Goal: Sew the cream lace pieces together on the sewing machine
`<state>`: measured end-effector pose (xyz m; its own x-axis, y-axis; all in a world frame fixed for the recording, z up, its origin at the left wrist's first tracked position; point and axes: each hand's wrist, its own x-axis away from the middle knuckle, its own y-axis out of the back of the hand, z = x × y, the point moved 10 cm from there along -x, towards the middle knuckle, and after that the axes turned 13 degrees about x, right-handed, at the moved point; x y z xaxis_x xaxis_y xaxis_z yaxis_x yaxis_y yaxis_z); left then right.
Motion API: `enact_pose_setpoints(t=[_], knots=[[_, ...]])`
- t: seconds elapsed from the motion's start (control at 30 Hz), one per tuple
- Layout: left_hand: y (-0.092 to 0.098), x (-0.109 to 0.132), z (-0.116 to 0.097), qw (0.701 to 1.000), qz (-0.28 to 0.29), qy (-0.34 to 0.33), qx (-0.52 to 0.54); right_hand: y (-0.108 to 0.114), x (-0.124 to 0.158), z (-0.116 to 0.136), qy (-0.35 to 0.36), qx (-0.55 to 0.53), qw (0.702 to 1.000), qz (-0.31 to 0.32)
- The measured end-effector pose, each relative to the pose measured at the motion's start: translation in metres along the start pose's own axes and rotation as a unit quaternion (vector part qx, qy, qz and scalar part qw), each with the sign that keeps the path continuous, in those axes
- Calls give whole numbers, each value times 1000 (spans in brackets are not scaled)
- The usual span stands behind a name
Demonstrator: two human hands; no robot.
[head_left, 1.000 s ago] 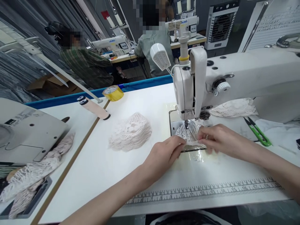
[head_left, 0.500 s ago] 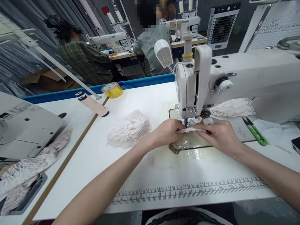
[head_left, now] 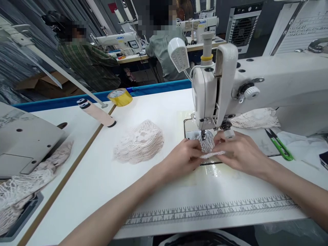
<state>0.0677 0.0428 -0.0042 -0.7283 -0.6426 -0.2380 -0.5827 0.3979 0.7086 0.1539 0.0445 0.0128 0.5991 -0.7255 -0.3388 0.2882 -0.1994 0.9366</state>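
A piece of white lace point(head_left: 206, 141) lies under the needle area of the white sewing machine point(head_left: 205, 99), its near edge stretched between my two hands. My left hand point(head_left: 188, 153) pinches the left end of that edge, in front of the needle plate. Closed on the right end is my right hand point(head_left: 237, 150), partly below the machine head. Its fingertips are partly hidden by the lace and the machine's knob. A stack of lace pieces point(head_left: 140, 141) rests on the table left of my left hand.
Green thread snips point(head_left: 280, 145) lie right of my right hand, near more lace point(head_left: 256, 118) behind the needle. A thread cone point(head_left: 97, 113) and yellow tape roll point(head_left: 120, 97) are at the back left. A printed ruler point(head_left: 210, 212) runs along the front edge. Two people sit beyond.
Both hands have come slightly nearer to me with the lace edge, and more lace now shows spread beneath the needle. The view has shifted a little.
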Motion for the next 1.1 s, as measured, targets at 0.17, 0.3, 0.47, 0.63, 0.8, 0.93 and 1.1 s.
enact_pose_setpoints(t=[0.17, 0.3, 0.47, 0.63, 0.8, 0.93, 1.1], knots=[[-8, 21, -30, 953, -85, -103, -272, -2, 4, 20, 84, 46, 995, -18], [-12, 25, -34, 945, -71, -96, -305, 0, 4, 20, 82, 40, 995, -37], [-12, 26, -33, 947, -76, -83, -302, 3, 3, 21, 83, 44, 995, -46], [-12, 27, -31, 947, -82, -92, -296, 4, 3, 22, 89, 52, 993, -52], [-10, 23, -26, 949, -83, -90, -292, 2, 2, 18, 81, 60, 993, -57], [-8, 18, -19, 952, -84, -77, -283, 0, 2, 15, 78, 85, 991, -65], [-5, 13, -10, 952, -90, -67, -286, -8, -1, 7, 67, 119, 989, -60]])
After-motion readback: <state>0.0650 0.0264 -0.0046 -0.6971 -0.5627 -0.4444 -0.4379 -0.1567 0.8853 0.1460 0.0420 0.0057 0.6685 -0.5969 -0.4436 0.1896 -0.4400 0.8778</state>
